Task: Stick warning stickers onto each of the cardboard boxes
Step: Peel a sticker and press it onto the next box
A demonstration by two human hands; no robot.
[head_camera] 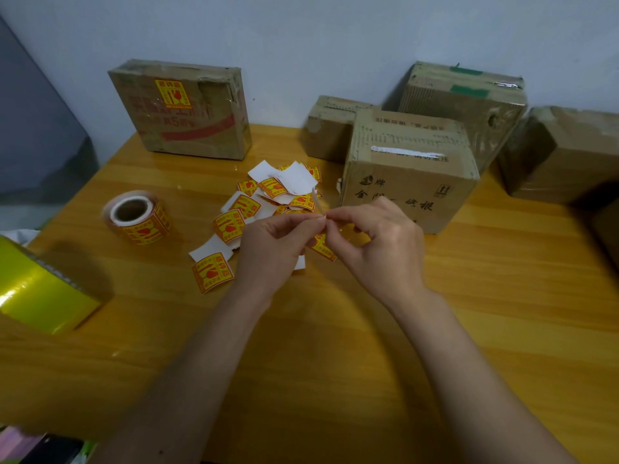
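Sticker (324,250) pinched between left hand (273,244), right hand (378,241); mostly hidden.

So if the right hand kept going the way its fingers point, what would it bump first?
The right hand points leftward, and its fingers already meet the left hand at the sticker. So it would probably bump the left hand first.

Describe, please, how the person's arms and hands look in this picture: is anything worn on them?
Both forearms are bare as far as the frame shows: no sleeves, gloves, watch or bracelet can be seen. The left hand and the right hand carry no visible rings, and the fingernails look short and unpainted. The arms enter from the bottom edge, so anything worn higher up is out of view.
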